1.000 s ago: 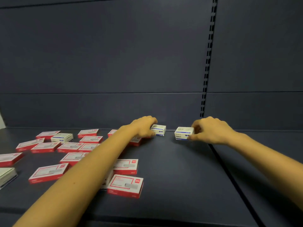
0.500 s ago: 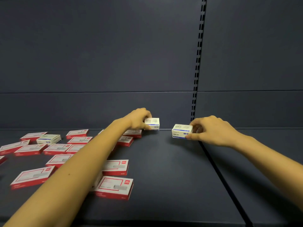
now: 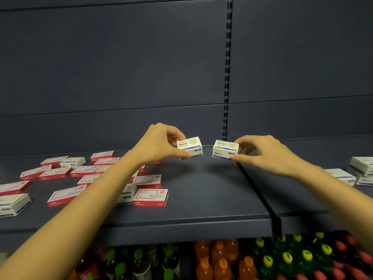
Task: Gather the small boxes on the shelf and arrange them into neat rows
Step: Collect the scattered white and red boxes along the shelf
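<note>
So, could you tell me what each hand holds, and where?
Left hand pinches the left box by its left end; right hand pinches the right box by its right end.

The left box point(image 3: 189, 147), pinched in the left hand point(image 3: 159, 144) just left of centre, carries the black characters 回形针 above a blue band. The right box point(image 3: 225, 149), pinched in the right hand point(image 3: 262, 153), shows the same 回形针 below its blue band. Smaller print on both is too blurred to read, as are the labels of the red boxes point(image 3: 150, 197) at lower left.
</note>
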{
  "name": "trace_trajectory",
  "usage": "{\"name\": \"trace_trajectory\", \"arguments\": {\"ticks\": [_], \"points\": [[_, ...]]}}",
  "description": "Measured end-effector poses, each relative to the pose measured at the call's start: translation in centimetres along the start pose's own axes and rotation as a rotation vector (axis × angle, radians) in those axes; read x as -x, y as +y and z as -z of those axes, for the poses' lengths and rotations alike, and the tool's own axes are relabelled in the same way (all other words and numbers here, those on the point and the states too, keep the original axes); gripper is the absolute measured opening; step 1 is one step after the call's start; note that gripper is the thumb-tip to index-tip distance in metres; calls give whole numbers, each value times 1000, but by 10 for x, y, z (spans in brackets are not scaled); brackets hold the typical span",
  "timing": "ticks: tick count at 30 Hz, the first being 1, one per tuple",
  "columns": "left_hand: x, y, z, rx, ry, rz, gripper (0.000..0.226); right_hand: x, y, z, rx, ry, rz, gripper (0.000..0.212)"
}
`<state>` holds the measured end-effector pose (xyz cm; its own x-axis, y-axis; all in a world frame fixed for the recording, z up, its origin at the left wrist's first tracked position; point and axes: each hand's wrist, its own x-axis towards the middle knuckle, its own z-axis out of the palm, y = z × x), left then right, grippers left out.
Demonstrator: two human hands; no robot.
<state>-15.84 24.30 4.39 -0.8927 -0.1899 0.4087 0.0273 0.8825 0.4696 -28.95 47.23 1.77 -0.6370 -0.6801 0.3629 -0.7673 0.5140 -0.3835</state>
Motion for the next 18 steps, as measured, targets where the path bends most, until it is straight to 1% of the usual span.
{"name": "trace_trajectory", "arguments": {"ticks": [5, 9, 15, 18], "points": [[18, 35, -20, 61, -13, -26, 32, 35, 9, 17, -2, 17, 2, 34], [21, 68, -45, 67, -11, -52, 34, 61, 27, 39, 36, 38, 11, 37], [11, 125, -93, 100, -6, -95, 33, 93, 73, 83, 104, 34, 23, 40], [0, 158, -123, 112, -7, -114, 32, 103, 106, 114, 117, 21, 25, 38]]}}
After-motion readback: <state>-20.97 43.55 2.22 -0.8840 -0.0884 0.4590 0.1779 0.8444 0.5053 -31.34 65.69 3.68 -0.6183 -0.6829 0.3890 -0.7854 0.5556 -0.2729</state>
